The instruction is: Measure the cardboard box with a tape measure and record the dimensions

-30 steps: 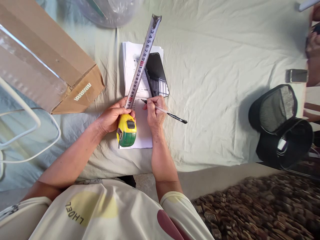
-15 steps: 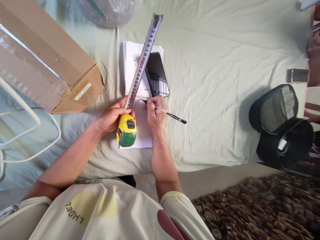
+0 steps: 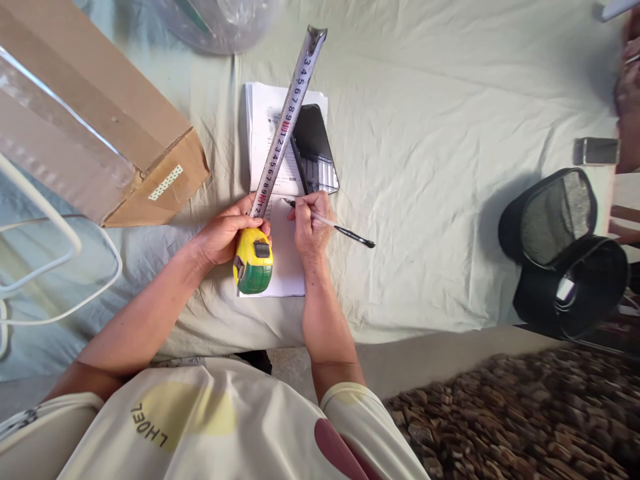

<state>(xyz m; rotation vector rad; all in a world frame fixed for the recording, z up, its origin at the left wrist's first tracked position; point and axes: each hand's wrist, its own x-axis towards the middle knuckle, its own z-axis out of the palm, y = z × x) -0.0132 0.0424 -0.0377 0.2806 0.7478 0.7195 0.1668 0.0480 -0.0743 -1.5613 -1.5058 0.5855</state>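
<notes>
My left hand (image 3: 229,230) is closed on a yellow and green tape measure (image 3: 254,261), gripping it where the blade leaves the case. The extended blade slants up and to the right, across papers and a dark phone (image 3: 316,150). Between the fingers of my right hand (image 3: 313,220) is a pen (image 3: 350,235), its tip at the white page of a notebook (image 3: 287,267). Small marks show on the page beside the blade. Part of the page lies hidden under the tape measure and my hands. The phone rests on the upper printed sheets (image 3: 261,110).
A cardboard box (image 3: 150,127) stands at the left, with a white cable (image 3: 113,280) near it. At the top is a clear plastic bag (image 3: 220,27). To the right sit an open black case (image 3: 555,247) and a small metallic box (image 3: 597,151). Pale cloth (image 3: 425,167) covers the table.
The pen and my right hand have shifted very slightly to the right. My left hand and the tape measure hold almost the same place.
</notes>
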